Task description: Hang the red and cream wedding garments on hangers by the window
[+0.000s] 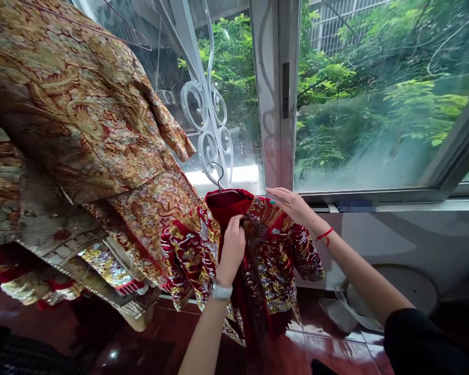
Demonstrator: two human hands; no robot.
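A red jacket (275,260) with gold and silver embroidery hangs from a dark hanger (220,177), its front parted to show the red lining. Wearing a pale watch, my left hand (233,242) is closed, with its fingers curled on the jacket's front edge just below the neck. My right hand (295,207), with a red string bracelet on the wrist, lies open over the jacket's shoulder at the right. Its fingers are stretched out towards the collar; whether they touch the cloth I cannot tell.
Large gold-and-red brocade garments (97,114) hang close by on the left. Behind the jacket stands a white scrolled metal frame (203,104) before the windows (375,104). Beneath the sill, a round pale object (394,291) rests near the shiny red tiled floor (328,354).
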